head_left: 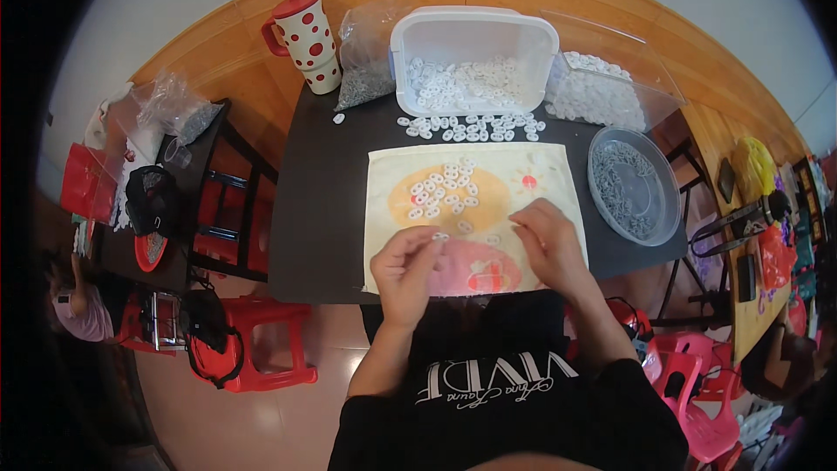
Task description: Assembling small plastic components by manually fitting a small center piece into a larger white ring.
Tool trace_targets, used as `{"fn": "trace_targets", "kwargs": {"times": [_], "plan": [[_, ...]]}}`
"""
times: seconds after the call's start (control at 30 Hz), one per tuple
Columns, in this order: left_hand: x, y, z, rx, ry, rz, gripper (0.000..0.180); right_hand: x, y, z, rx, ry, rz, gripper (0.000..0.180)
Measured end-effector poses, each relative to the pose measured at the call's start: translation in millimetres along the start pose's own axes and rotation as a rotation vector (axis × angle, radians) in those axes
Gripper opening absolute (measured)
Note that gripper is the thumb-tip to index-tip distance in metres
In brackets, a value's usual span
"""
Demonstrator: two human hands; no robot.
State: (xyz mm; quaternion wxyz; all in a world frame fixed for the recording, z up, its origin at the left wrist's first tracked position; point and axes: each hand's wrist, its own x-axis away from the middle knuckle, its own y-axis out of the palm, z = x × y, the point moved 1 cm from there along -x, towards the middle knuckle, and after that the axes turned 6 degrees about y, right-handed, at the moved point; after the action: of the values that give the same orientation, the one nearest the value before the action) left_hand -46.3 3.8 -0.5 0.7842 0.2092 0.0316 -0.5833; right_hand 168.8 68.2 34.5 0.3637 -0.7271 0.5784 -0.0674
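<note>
Patterned cloth, small white ring pinched at left fingers

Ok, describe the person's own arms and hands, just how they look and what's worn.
Both hands, left hand and right hand, are bare: no gloves, and no rings or watch that I can make out. The forearms are uncovered too. A black short-sleeved top with pale lettering on the chest covers the upper arms.

Head-worn fisheye, downward over table
</note>
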Motion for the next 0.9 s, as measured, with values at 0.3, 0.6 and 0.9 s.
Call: {"fn": "trace_targets", "kwargs": {"times": [0.3,0.6,0.9], "plan": [[-1.8,-8.1,10.2,-0.173,0.065,0.026,0.009,5.5,22.8,-9.2,0.374,-0.215,-0.105,0.014],[-0.6,5.9,3.4,-0.153,0.037,-0.076,0.013,8.8,14.5,-0.3,0.385,-0.205,0.033,0.017],[-1.4,14.4,-6.2,-0.087,0.014,-0.143,0.030,3.3,-9.9,13.1,0.222,-0.158,-0.022,0.019]]}}
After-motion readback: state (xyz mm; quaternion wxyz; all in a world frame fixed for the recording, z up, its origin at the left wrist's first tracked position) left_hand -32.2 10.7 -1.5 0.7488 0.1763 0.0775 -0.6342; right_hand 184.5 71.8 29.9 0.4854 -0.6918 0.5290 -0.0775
